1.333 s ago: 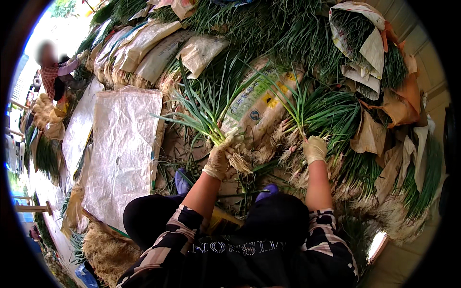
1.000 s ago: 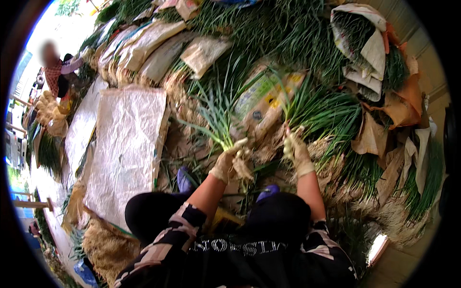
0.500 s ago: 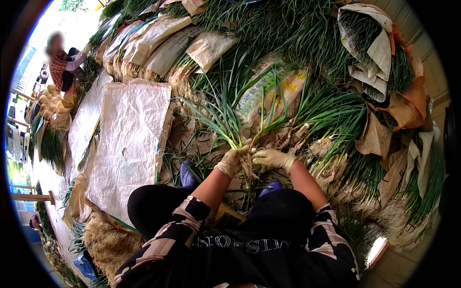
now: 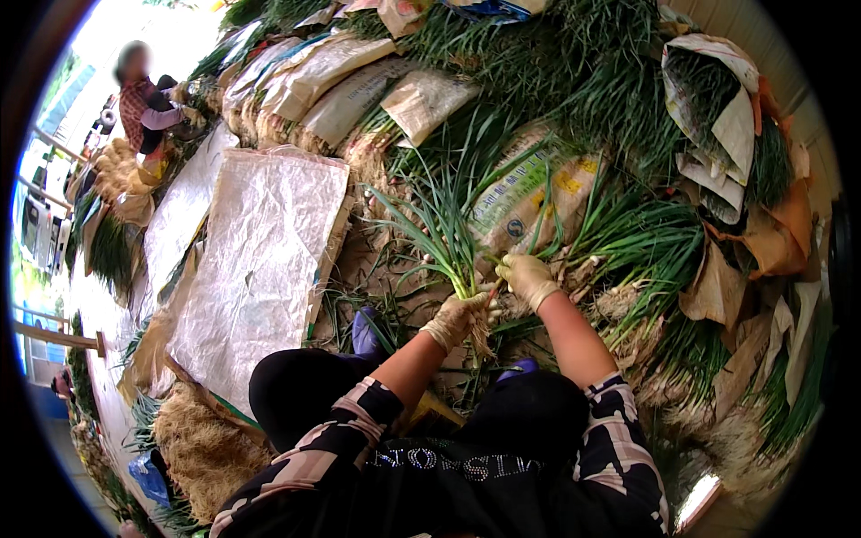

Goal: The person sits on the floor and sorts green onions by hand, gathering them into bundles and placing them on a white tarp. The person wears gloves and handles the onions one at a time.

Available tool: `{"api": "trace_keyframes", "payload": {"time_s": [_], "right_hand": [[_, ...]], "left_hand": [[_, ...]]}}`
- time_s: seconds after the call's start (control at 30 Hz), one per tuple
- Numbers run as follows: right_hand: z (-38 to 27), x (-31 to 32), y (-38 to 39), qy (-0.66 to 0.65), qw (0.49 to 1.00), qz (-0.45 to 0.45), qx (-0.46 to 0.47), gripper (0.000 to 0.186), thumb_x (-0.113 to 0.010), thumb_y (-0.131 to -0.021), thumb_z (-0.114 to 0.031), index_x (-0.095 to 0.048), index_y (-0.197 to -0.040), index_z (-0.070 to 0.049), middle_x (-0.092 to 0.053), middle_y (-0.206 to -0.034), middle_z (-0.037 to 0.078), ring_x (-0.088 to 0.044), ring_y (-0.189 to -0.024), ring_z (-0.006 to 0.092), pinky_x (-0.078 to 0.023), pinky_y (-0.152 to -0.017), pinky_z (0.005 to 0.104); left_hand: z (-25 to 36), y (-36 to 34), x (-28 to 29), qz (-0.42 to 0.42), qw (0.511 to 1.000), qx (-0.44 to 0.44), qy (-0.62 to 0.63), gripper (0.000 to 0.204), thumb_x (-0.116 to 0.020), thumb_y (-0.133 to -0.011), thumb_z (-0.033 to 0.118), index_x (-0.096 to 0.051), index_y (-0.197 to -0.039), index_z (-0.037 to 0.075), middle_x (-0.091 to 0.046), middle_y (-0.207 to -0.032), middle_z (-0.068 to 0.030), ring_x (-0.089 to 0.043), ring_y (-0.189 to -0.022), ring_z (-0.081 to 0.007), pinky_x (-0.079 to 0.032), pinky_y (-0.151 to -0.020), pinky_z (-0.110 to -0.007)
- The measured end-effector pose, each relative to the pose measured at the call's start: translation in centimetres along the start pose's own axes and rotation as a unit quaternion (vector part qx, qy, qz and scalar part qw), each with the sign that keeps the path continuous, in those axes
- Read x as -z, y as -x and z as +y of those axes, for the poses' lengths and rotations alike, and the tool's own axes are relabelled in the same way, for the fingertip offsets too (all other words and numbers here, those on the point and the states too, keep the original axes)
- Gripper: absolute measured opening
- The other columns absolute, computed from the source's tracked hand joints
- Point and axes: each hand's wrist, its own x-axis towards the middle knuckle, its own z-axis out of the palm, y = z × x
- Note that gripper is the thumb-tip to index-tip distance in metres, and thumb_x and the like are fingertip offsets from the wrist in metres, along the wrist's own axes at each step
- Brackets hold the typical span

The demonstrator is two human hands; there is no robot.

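Note:
My left hand (image 4: 457, 321), in a pale glove, is closed round the lower stems of a bunch of green onions (image 4: 446, 238). The bunch's leaves fan up and away from me, and its stringy roots hang below my fist. To the right and slightly farther off, my right hand (image 4: 531, 280), gloved too, has its fingers pinched on a thin stalk just above the left hand. A reddish stretch of that stalk shows between the two hands; the fingertips partly hide it.
More green onions (image 4: 641, 238) lie heaped on my right, roots toward me. Ahead is a printed sack (image 4: 529, 193). A white woven sheet (image 4: 260, 260) lies at left, with a root heap (image 4: 202, 448) nearer. Farther left a person (image 4: 143, 112) sits among bundles.
My right hand has moved up and away from me, from beside the bunch's base to a pinch on the stalk. The left hand keeps its grip. The view has shifted slightly.

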Motion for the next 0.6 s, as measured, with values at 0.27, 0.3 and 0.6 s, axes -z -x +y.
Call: {"api": "trace_keyframes", "payload": {"time_s": [0.27, 0.3, 0.6], "right_hand": [[2.1, 4.4, 0.2, -0.08, 0.902, 0.422, 0.037, 0.019, -0.048, -0.082, -0.029, -0.057, -0.085, -0.013, -0.059, -0.071, 0.012, -0.057, -0.066, 0.0289, -0.044, -0.06, 0.0403], [5.1, 6.0, -0.4, -0.323, 0.816, 0.479, -0.034, 0.023, -0.051, -0.082, -0.033, -0.056, -0.086, -0.011, -0.06, -0.07, 0.007, -0.057, -0.064, 0.0199, -0.044, -0.061, 0.0364], [1.3, -1.1, 7.8, 0.08, 0.912, -0.402, -0.011, 0.032, -0.052, -0.083, -0.032, -0.062, -0.093, -0.004, -0.061, -0.099, 0.011, -0.057, -0.081, 0.0096, -0.046, -0.066, 0.0238]], "left_hand": [[1.3, -0.1, -2.0, -0.1, 0.988, 0.065, 0.093, 0.024, -0.053, -0.085, 0.011, -0.053, -0.104, -0.005, -0.058, -0.075, -0.0064, -0.06, -0.068, -0.0163, -0.052, -0.058, -0.025], [1.3, -0.1, -2.3, -0.114, 0.986, 0.066, 0.101, 0.026, -0.053, -0.085, 0.011, -0.053, -0.104, -0.006, -0.058, -0.075, -0.0064, -0.06, -0.068, -0.0156, -0.053, -0.058, -0.024], [5.6, 1.1, -2.5, -0.107, 0.987, -0.023, 0.117, 0.027, -0.049, -0.087, 0.009, -0.047, -0.11, -0.004, -0.054, -0.081, -0.0064, -0.056, -0.069, -0.0166, -0.052, -0.06, -0.026]]}}
